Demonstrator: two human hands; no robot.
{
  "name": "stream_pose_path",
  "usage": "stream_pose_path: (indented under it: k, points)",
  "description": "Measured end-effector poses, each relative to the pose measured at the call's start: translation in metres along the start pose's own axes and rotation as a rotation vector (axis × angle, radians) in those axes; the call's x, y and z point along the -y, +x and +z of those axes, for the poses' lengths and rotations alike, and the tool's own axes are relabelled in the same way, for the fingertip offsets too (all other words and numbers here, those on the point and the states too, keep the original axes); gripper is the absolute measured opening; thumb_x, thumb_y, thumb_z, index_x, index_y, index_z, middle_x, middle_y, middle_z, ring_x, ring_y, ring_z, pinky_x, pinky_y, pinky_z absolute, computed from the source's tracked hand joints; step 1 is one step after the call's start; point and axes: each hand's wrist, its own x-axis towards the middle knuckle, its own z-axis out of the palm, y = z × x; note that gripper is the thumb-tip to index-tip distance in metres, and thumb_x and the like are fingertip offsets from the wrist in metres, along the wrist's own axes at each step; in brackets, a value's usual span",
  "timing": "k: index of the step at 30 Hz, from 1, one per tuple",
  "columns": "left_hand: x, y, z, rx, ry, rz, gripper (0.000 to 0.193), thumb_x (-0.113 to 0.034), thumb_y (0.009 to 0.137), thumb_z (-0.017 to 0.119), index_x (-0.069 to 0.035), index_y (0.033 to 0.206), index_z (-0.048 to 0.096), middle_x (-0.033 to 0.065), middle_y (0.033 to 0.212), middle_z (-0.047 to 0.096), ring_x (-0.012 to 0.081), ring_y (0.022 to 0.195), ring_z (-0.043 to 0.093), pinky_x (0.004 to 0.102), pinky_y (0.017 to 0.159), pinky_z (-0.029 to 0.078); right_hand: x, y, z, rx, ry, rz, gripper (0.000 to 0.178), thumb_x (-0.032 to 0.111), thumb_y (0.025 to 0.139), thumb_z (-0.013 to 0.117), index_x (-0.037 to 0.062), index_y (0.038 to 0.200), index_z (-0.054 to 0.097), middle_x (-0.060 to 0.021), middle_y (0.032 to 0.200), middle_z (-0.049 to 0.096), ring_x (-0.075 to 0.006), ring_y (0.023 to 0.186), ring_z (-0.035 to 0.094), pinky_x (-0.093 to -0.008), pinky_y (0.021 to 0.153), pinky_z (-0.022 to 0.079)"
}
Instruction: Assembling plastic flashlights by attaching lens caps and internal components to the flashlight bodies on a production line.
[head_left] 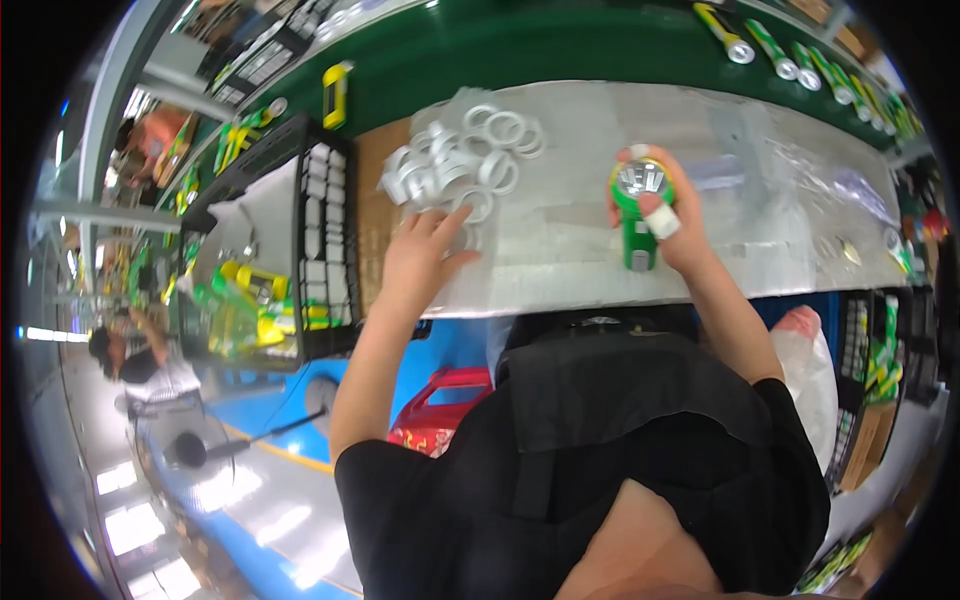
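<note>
My right hand (672,210) is wrapped round a green flashlight (638,246), its round silver reflector end turned up toward me. White tape or a wrap covers part of the thumb, and there is more white on a fingertip. To the left, my left hand (428,245) reaches over the near edge of a pile of white plastic rings (450,170). Its thumb and fingers are apart, and the fingertips lie at a single white ring (473,205). Whether they touch that ring I cannot tell.
A black crate (325,230) with yellow-and-green flashlights stands left of the grey worktop (570,275). Beyond runs a green conveyor belt (560,50) with flashlights (772,50) at right. Clear plastic pieces (715,172) lie right of my hand. A red container (440,405) is below the worktop.
</note>
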Motion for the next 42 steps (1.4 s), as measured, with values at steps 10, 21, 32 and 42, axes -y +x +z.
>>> stream_pose_path:
  k: [10, 21, 32, 42]
  points:
    - [-0.103, 0.081, -0.004, -0.286, -1.456, -0.030, 0.035, -0.007, 0.068, 0.086, -0.007, 0.098, 0.068, 0.0115, 0.106, 0.059, 0.0236, 0.100, 0.062, 0.0307, 0.081, 0.050, 0.000, -0.007, -0.011, 0.010, 0.046, 0.003, 0.051, 0.031, 0.090, 0.067, 0.0028, 0.128, 0.046, -0.0087, 0.095, 0.060, -0.0139, 0.081, 0.059, -0.0293, 0.072, 0.050]
    - [-0.133, 0.112, -0.009, -0.275, -0.551, 0.421, 0.037, -0.022, 0.068, 0.086, -0.010, 0.101, 0.074, 0.0077, 0.105, 0.060, 0.0215, 0.087, 0.059, 0.0309, 0.068, 0.045, 0.000, -0.004, -0.032, 0.070, -0.203, -0.205, 0.062, 0.017, 0.089, 0.070, 0.0053, 0.140, 0.038, -0.0085, 0.122, 0.056, -0.0197, 0.099, 0.063, -0.0354, 0.084, 0.053]
    - [-0.168, 0.129, 0.011, -0.147, -0.640, 0.440, 0.042, -0.015, 0.068, 0.086, -0.008, 0.104, 0.065, 0.0104, 0.107, 0.067, 0.0266, 0.098, 0.067, 0.0353, 0.078, 0.054, 0.128, 0.021, -0.076, 0.465, -1.037, -0.236, 0.041, 0.012, 0.066, 0.077, 0.0030, 0.101, 0.059, -0.0099, 0.089, 0.057, -0.0303, 0.079, 0.058, -0.0374, 0.067, 0.048]
    - [-0.176, 0.135, 0.033, -0.213, -0.671, 0.443, 0.041, -0.017, 0.066, 0.086, -0.012, 0.100, 0.063, 0.0059, 0.085, 0.065, 0.0274, 0.077, 0.063, 0.0391, 0.065, 0.050, 0.149, 0.035, -0.058, 0.655, -1.397, 0.239, 0.024, 0.008, 0.068, 0.068, 0.0015, 0.089, 0.057, -0.0127, 0.083, 0.057, -0.0328, 0.072, 0.059, -0.0411, 0.063, 0.046]
